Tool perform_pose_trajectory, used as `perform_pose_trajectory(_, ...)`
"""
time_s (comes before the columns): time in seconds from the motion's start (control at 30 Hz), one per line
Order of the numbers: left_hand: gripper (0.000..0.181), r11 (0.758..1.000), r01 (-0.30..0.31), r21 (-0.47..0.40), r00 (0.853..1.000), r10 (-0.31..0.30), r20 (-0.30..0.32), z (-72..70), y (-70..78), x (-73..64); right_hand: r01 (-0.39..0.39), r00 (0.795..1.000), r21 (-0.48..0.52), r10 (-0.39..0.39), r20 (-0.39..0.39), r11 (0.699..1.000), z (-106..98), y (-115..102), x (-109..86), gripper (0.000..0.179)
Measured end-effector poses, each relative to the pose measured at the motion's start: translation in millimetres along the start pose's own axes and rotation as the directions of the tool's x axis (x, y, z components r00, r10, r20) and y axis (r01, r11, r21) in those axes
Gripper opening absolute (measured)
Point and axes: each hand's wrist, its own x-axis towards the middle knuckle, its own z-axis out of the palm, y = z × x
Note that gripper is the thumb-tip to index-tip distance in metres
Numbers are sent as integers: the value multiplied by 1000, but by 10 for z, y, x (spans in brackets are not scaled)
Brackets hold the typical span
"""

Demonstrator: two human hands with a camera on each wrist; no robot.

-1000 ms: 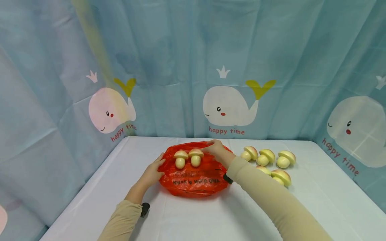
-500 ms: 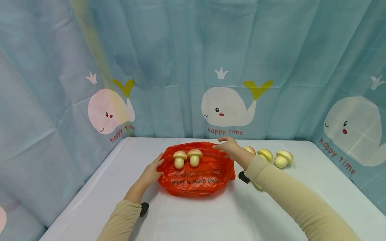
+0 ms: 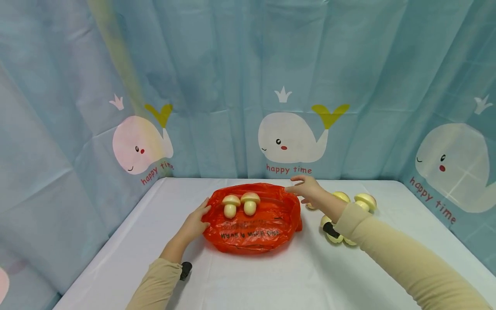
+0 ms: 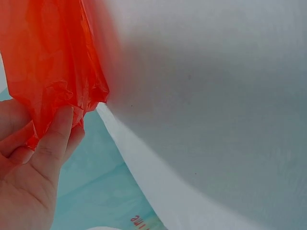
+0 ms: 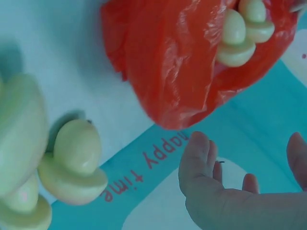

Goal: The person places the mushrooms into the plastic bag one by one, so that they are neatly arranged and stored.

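A red plastic bag with dark printing lies spread open on the table, with two toy mushrooms side by side in it. My left hand pinches the bag's left edge between thumb and fingers, as the left wrist view shows. Past the bag's right rim hovers my right hand, fingers spread and holding nothing. Beneath and beside the right forearm sit several more pale yellow mushrooms with pinkish caps, partly hidden by the arm; one mushroom shows clearly in the right wrist view.
A white cloth covers the table. Blue curtains printed with whales hang behind it and along both sides. A small black device is worn at the left wrist.
My right hand has drawn back from over the bag toward the right, nearer the loose mushrooms. The left hand and the two mushrooms in the bag have stayed put.
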Motion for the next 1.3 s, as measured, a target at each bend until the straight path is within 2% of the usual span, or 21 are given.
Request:
perform_pose_trajectory(0.23, 58, 1000, -2, -6, 1000, 2, -1, 12, -20, 19, 80, 996, -64, -78, 40, 995, -219, 82, -107, 62)
perform_pose_trajectory(0.43, 57, 1000, -2, -12, 1000, 2, -1, 11, -14, 25, 183, 981, -138, -173, 83, 973, -397, 198, -160, 62)
perform_pose_trajectory(0.53, 58, 1000, 0, -8, 1000, 0, 1, 6, -7, 22, 245, 968, -185, -229, 104, 952, -494, 259, -161, 62)
perform_pose_trajectory(0.73, 57, 1000, 4, -8, 1000, -4, -5, -8, -14, 8, 377, 922, -240, -339, 186, 895, -691, 398, -152, 64)
perform_pose_trajectory(0.9, 57, 1000, -6, -4, 1000, 6, -5, -8, -24, 8, 430, 889, -228, -365, 277, 874, -834, 551, -153, 66)
perform_pose_trajectory(1.07, 57, 1000, -3, -7, 1000, 3, -4, -2, -20, 13, 491, 848, -272, -384, 365, 828, -952, 725, -122, 69)
perform_pose_trajectory(1.17, 57, 1000, 6, -10, 1000, -6, -2, 1, -15, 14, 489, 845, -301, -360, 395, 818, -1013, 830, -101, 72)
perform_pose_trajectory(1.3, 57, 1000, 11, -10, 1000, -11, -1, 3, -16, 14, 474, 855, -341, -334, 396, 812, -1072, 939, -86, 71)
